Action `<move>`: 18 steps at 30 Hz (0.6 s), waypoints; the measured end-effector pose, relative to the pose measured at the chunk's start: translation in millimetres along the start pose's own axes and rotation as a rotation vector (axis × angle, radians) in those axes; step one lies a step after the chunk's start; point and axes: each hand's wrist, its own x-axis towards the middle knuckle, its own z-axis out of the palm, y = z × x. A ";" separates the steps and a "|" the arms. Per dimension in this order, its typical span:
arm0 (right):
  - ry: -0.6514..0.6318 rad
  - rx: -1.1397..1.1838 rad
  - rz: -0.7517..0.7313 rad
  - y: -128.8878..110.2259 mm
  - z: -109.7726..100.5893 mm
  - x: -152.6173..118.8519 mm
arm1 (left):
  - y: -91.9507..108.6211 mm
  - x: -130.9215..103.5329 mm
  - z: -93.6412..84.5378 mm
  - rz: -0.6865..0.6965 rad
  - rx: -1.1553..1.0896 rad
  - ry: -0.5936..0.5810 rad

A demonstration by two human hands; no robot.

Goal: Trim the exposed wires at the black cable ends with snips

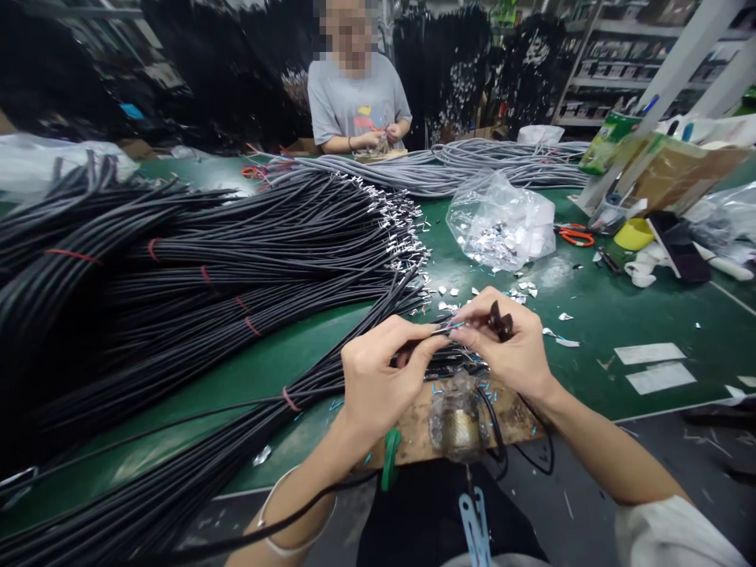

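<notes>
- Shelves (pixel 626 83) loaded with goods stand at the back right of the room, and dark hanging bunches (pixel 442 71) fill much of the wall beside them
- Across the green table (pixel 614 303) a co-worker (pixel 354 90) in a grey T-shirt has both hands together over a small job, with grey cables (pixel 502 157) lying in front
- Black cables (pixel 283 260) cover the left side of the table in thick bundles, several bound with red ties (pixel 253 326), their stripped silver ends (pixel 402 220) pointing right toward the middle
- Beyond the person's own hands sits a clear plastic bag (pixel 505 220) with silvery scraps in it; more scraps lie scattered nearby, and orange handles (pixel 576 235) show just to its right
- Near the front edge, a wooden board (pixel 407 421) bears a round metal block (pixel 461 425), with short blue bits (pixel 437 389) strewn around it
- Above that board the left hand (pixel 387 374) pinches a cable end (pixel 438 330) between thumb and fingers
- Facing it, the right hand (pixel 511 339) pinches thin wires (pixel 453 324) at the tip of that cable with thumb and forefinger, its fingertips close to the left ones; a dark tool (pixel 501 321) sticks out from the same hand
- Below the block hangs a light blue clip (pixel 474 528), and a green handle (pixel 390 459) juts from the board's edge
</notes>
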 end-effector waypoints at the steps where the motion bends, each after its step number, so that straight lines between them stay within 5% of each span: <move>1: -0.001 -0.016 -0.027 0.2 -0.7 0.5 | -0.2 0.4 0.2 0.032 0.019 0.000; 4: -0.038 0.045 0.013 0.5 -1.8 2.3 | 0.1 3.5 -2.0 0.095 0.038 -0.007; 10: -0.322 0.681 0.450 6.6 6.2 4.2 | -1.3 8.0 -6.2 0.083 -0.056 -0.003; 14: -0.210 0.566 0.486 11.2 10.3 5.3 | -3.1 6.1 -0.3 0.104 0.068 0.107; 18: -0.239 0.637 0.504 9.4 6.3 6.2 | -3.2 7.6 1.8 -0.008 0.052 -0.012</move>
